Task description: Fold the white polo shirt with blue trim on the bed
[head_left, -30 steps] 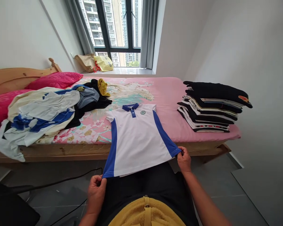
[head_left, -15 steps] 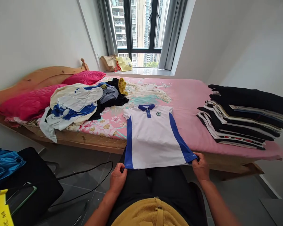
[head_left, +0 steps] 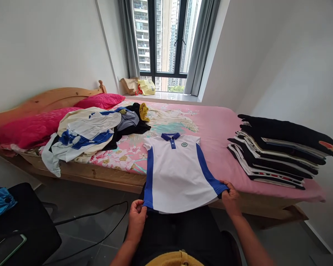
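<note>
A white polo shirt (head_left: pixel 177 173) with blue side panels, a blue collar and a round chest badge lies face up across the bed's near edge. Its collar end rests on the pink sheet, while the hem hangs over my lap. My left hand (head_left: pixel 137 217) pinches the left hem corner between thumb and fingers. At the right hem corner, my right hand (head_left: pixel 231 196) grips the blue panel. Between the two hands the hem sags in a shallow curve.
Rumpled clothes (head_left: pixel 91 129) lie heaped on the bed's left, by red pillows (head_left: pixel 33 127). A stack of folded clothes (head_left: pixel 274 155) stands at the right edge. A black chair seat (head_left: pixel 30 225) and a cable (head_left: pixel 100 242) are at lower left. Paper and yellow bags (head_left: pixel 137 87) sit on the windowsill.
The hem, straight before, now droops in the middle. My hands hold the same corners and sit slightly closer together. The camera has tilted up a little.
</note>
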A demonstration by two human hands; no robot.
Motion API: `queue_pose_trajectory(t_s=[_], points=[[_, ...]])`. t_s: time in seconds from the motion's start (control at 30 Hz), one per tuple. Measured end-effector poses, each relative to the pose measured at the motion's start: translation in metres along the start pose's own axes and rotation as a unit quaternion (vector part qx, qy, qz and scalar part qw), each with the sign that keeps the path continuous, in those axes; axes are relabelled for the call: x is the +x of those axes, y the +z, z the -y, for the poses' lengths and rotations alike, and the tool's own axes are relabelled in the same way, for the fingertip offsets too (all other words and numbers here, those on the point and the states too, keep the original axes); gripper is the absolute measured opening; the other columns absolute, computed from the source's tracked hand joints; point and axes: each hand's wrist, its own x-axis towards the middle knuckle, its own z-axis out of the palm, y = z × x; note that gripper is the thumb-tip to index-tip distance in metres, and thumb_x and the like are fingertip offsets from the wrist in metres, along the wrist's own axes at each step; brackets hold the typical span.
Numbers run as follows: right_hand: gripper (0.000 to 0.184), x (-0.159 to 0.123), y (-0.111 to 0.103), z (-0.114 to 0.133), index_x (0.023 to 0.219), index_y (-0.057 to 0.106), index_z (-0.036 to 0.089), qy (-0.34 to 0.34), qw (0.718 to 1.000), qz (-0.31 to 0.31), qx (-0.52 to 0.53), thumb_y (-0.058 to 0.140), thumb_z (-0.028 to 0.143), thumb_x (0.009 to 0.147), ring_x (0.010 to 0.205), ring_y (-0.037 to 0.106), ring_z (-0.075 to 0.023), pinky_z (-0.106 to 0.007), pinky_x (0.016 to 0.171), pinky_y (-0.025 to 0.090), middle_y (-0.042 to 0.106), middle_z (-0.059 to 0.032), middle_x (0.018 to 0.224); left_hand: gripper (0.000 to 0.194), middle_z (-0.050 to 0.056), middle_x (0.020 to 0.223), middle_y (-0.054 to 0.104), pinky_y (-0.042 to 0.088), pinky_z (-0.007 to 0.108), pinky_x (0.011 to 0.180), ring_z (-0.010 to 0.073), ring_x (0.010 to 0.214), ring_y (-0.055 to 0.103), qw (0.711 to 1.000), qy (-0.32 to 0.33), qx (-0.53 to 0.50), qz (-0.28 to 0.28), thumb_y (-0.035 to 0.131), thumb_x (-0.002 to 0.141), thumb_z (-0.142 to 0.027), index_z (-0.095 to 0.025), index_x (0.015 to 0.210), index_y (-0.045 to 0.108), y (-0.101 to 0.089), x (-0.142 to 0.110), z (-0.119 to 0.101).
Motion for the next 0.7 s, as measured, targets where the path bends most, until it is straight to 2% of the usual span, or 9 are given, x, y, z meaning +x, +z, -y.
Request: queue_pose_trajectory(t_s=[0.17,0.3,0.37,0.43,0.5,0.6,0.7], points=[[0.041,0.002,-0.004,-0.012,0.099,0.066,0.015,0.005,1.0,0.001,0.003,0.046,0.031,0.067,0.074,0.06,-0.0208,-0.03,0.067,0.047,0.068,-0.0065,0.083,0.034,0.004,0.075,0.066,0.048,0.03,0.066,0.0196,0.071,0.062,0.998,0.012,0.059,0.031,0.062,0.064,-0.044,-0.017,0.085,0.059,-0.008,-0.001,-0.001],[0.041,-0.004,-0.007,-0.024,0.099,0.067,0.016,0.017,1.0,0.004,-0.005,0.048,0.033,0.067,0.076,0.061,-0.0216,-0.029,0.067,0.048,0.069,-0.006,0.085,0.023,0.0,0.065,0.061,0.046,0.029,0.062,0.0178,0.063,0.058,0.991,0.036,0.131,0.016,0.062,0.062,-0.039,-0.019,0.073,0.055,-0.008,-0.002,0.001],[0.042,-0.007,-0.008,-0.024,0.099,0.067,0.016,0.031,0.999,0.01,-0.016,0.049,0.034,0.065,0.074,0.061,-0.0214,-0.029,0.064,0.048,0.069,-0.0054,0.082,0.018,-0.001,0.068,0.062,0.045,0.029,0.064,0.0176,0.065,0.059,0.984,0.046,0.171,0.008,0.058,0.063,-0.032,-0.02,0.076,0.054,-0.007,-0.002,0.001],[0.044,-0.007,-0.01,-0.022,0.1,0.067,0.016,0.042,0.999,0.012,-0.02,0.049,0.033,0.064,0.071,0.061,-0.0212,-0.028,0.062,0.048,0.069,-0.0049,0.079,0.023,-0.001,0.074,0.065,0.046,0.03,0.068,0.0184,0.069,0.061,0.979,0.05,0.198,-0.001,0.055,0.063,-0.028,-0.021,0.085,0.054,-0.009,0.0,-0.002],[0.044,-0.005,-0.012,-0.02,0.099,0.067,0.015,0.042,0.999,0.008,-0.007,0.05,0.034,0.064,0.072,0.062,-0.0215,-0.028,0.063,0.049,0.069,-0.0054,0.079,0.029,0.0,0.079,0.067,0.046,0.03,0.07,0.0195,0.073,0.063,0.978,0.057,0.2,-0.009,0.053,0.062,-0.028,-0.022,0.091,0.054,-0.018,0.001,-0.005],[0.043,0.001,-0.018,-0.021,0.099,0.067,0.015,0.036,0.999,-0.002,0.021,0.053,0.037,0.064,0.074,0.063,-0.022,-0.028,0.063,0.05,0.07,-0.0067,0.085,0.026,0.001,0.08,0.068,0.048,0.032,0.071,0.0223,0.076,0.065,0.976,0.083,0.198,-0.033,0.052,0.063,-0.034,-0.023,0.086,0.056,-0.037,0.001,-0.009],[0.042,0.008,-0.02,-0.019,0.099,0.067,0.016,0.038,0.998,-0.003,0.042,0.053,0.038,0.065,0.075,0.064,-0.0227,-0.03,0.064,0.051,0.07,-0.0065,0.087,0.026,-0.002,0.073,0.067,0.048,0.036,0.062,0.0235,0.065,0.063,0.978,0.072,0.191,-0.039,0.052,0.063,-0.043,-0.027,0.084,0.057,-0.047,0.006,-0.012]])
